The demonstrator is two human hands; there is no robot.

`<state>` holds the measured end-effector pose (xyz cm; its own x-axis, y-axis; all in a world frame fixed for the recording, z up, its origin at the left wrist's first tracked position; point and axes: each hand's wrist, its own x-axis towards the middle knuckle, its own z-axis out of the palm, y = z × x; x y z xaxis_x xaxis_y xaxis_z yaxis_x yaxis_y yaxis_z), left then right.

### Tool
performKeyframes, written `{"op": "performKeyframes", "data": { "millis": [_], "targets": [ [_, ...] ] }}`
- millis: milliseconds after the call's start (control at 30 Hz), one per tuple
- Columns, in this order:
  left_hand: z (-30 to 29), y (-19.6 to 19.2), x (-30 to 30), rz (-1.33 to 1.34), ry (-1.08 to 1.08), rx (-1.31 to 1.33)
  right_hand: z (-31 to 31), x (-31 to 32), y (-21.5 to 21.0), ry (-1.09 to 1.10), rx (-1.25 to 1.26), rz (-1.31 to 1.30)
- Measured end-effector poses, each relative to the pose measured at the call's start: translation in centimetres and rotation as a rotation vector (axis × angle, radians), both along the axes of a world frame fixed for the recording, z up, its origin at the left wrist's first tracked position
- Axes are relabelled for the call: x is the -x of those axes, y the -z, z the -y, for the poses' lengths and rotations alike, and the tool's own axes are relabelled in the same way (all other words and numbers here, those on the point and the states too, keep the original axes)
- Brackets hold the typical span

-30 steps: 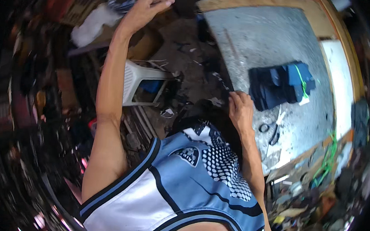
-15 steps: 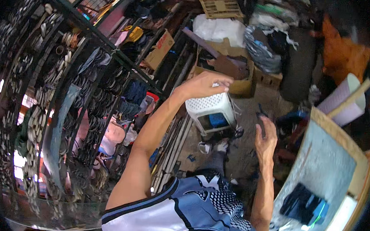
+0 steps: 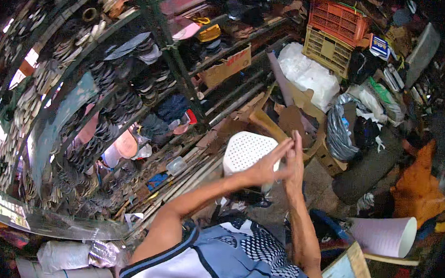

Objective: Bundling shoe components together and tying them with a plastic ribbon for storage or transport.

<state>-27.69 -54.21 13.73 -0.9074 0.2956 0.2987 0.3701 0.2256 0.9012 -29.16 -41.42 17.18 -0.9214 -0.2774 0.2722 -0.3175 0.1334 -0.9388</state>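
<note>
My left hand (image 3: pixel 268 167) and my right hand (image 3: pixel 294 171) meet in front of me, palms facing and touching near the fingers. Both have their fingers stretched out, and nothing shows between them. Under and beside my left hand stands a white plastic stool (image 3: pixel 246 150) with a seat full of small holes. My left forearm passes over the stool's near side and hides part of it. Beyond my fingertips lies an open cardboard box (image 3: pixel 268 126) with brown sheet pieces inside.
Racks packed with dark, flat shoe-sole shapes (image 3: pixel 116 99) fill the left side. Long pale strips (image 3: pixel 185 175) lie along their foot. At the back, a red crate (image 3: pixel 338 24) sits on a yellow crate (image 3: pixel 327 52) beside white bags (image 3: pixel 311 75). A pale roll (image 3: pixel 382 235) lies at right.
My left hand has come away from above the stool, and my right hand has moved in to meet it. The view has turned, bringing the back crates fully into sight.
</note>
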Motion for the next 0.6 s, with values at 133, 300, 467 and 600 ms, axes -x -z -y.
{"op": "performKeyframes", "data": {
  "millis": [133,300,467,600],
  "targets": [
    [-5.2,1.1,2.6,-0.043,-0.193,-0.043,0.2,6.6,2.1,-0.09,0.346,0.197],
    [-5.9,-3.7,7.0,0.061,-0.511,-0.292,-1.7,7.9,0.8,-0.508,0.315,0.307],
    [-9.7,-4.3,5.6,0.01,-0.712,-0.099,-2.5,11.6,0.9,-0.709,0.395,0.042],
    [-10.5,-5.8,5.5,-0.021,-0.715,-0.084,-3.3,12.6,-2.6,-0.78,0.349,0.087]
  ]
}}
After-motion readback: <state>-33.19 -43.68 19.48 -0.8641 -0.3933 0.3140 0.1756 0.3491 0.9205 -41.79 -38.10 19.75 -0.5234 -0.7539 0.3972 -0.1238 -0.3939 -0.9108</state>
